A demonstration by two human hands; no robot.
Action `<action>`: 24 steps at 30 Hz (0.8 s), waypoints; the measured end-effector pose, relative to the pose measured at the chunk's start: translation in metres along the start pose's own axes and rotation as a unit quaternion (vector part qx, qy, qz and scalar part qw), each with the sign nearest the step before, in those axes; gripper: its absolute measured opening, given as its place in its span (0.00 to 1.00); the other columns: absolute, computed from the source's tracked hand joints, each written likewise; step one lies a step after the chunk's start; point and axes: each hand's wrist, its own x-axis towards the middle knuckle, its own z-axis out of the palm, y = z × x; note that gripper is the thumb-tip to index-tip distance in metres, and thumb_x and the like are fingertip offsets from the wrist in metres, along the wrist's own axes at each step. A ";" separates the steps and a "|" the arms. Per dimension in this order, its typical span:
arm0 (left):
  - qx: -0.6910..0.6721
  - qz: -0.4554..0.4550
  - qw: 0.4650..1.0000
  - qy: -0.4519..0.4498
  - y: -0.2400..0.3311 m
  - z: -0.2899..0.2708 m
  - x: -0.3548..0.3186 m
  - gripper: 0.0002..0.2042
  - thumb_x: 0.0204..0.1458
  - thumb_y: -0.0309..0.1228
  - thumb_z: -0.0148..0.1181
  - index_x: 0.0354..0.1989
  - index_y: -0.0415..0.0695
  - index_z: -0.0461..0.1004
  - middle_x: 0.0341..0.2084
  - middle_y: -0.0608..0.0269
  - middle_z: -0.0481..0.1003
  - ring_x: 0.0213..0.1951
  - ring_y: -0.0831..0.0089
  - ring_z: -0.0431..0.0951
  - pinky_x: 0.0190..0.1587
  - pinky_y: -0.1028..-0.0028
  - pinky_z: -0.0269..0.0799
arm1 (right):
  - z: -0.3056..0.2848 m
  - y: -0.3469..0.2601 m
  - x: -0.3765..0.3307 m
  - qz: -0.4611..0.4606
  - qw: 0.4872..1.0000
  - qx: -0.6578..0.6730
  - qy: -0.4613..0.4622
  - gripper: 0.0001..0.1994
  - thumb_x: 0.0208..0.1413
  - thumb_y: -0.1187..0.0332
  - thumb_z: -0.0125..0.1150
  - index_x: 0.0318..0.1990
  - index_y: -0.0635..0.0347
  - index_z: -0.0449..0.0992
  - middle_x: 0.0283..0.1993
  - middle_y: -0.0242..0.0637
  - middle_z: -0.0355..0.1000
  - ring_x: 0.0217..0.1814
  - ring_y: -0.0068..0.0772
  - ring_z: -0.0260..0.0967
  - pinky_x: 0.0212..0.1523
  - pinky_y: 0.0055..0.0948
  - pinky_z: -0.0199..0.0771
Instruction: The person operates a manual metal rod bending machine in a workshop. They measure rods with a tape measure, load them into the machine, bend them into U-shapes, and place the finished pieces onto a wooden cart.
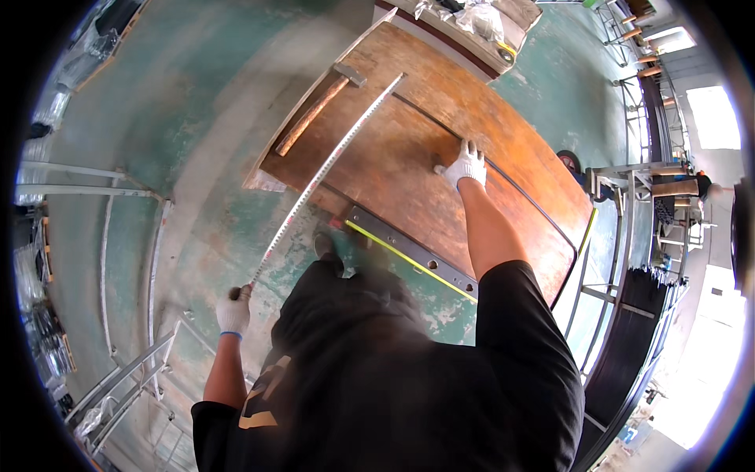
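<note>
My left hand (233, 311), in a white glove, is closed around the near end of a long white measuring tape (311, 189), out beyond the table's near left side. The stretched tape slants across the wooden tabletop (377, 165), its far tip near the end of a thin black rod (523, 191). That rod lies along the table and bends at its right end. My right hand (465, 165), gloved too, rests with fingers spread at the rod's middle. A wooden-handled hammer (318, 110) lies left of the tape. Whether the left hand holds a tape case is hidden.
A dark level-like bar with a yellow edge (417, 250) runs along the table's near edge. Metal frames (130, 370) stand at left. On the right is a rack with black strips (637, 330). Beyond the table is a padded bench (503, 20) holding plastic wrap.
</note>
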 end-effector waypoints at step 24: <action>-0.004 -0.048 0.998 -0.043 -0.067 0.023 -0.005 0.23 0.65 0.50 0.70 0.42 0.37 0.86 0.32 0.46 0.86 0.35 0.57 0.88 0.41 0.61 0.79 | -0.003 -0.013 0.008 -0.018 0.999 -0.036 0.009 0.64 0.50 0.39 0.82 0.86 0.56 0.47 0.90 0.43 0.45 0.90 0.56 0.44 0.86 0.46 0.57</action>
